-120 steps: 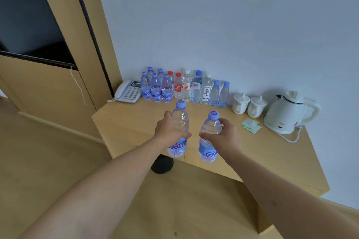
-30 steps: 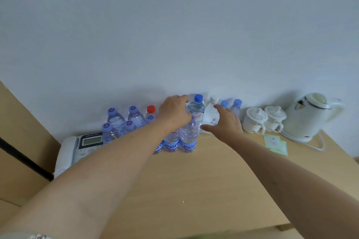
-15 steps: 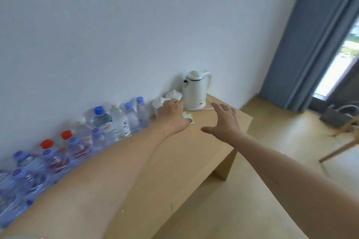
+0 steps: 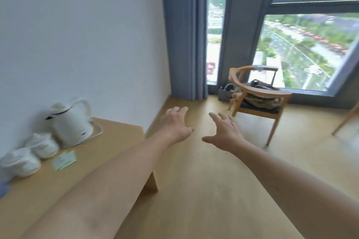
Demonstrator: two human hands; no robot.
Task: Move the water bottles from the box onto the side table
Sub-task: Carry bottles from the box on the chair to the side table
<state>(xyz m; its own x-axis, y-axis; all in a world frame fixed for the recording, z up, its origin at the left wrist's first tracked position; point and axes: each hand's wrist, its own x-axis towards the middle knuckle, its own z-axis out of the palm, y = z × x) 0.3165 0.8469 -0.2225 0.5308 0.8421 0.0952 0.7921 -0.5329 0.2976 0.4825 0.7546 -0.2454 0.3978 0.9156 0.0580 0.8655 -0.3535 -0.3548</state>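
Observation:
My left hand [image 4: 175, 124] and my right hand [image 4: 225, 132] are stretched out in front of me over the wooden floor, both empty with fingers spread. The side table [image 4: 108, 141] lies at the lower left, under my left forearm. Only a sliver of a blue bottle cap [image 4: 3, 188] shows at the left edge. The other water bottles and the box are out of view.
On the table stand a white kettle [image 4: 71, 122], two white lidded cups [image 4: 31, 153] and green cards [image 4: 64, 160]. A wooden armchair [image 4: 258, 96] holding a bag stands by the window, with grey curtains [image 4: 184, 33] beside it. Open wooden floor [image 4: 204, 180] lies ahead.
The two bottles I held were set down among the row on the table and let go. My view has since swung right, away from the bottles toward the window and chair.

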